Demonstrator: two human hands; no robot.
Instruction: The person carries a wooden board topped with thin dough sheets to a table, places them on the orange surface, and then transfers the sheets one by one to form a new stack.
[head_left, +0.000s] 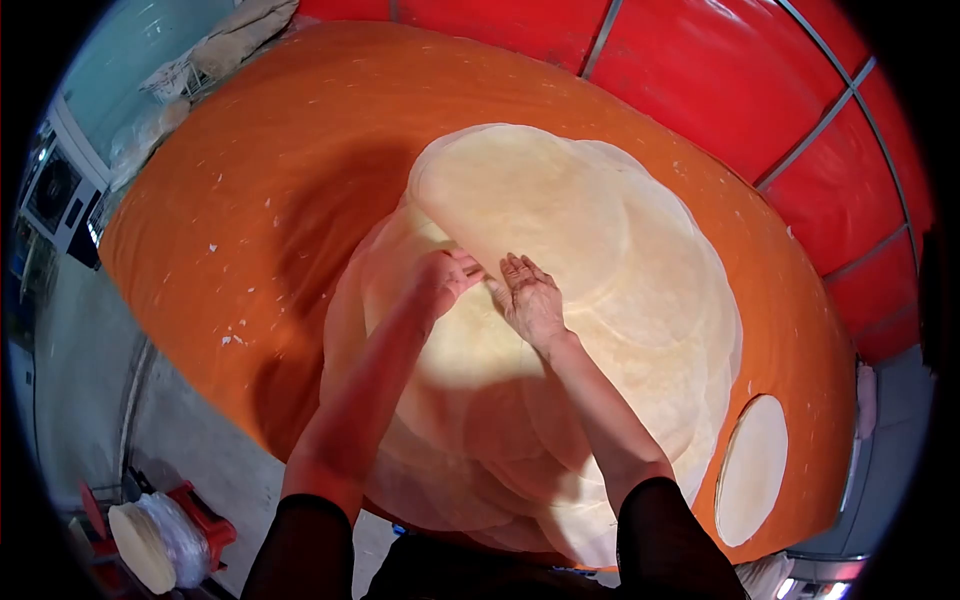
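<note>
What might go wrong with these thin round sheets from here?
The left hand and right hand are at the edge of the top sheet; it looks thin, so a hard pull might tear or crease it. The sheets overlap in one broad pile, so moving one could drag its neighbors. The lone sheet lies near the orange cloth's edge and might get knocked off.

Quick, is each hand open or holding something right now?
Left hand: fingers at the pale sheet's edge; grip can't be told.
Right hand: looks open, back upward.
</note>
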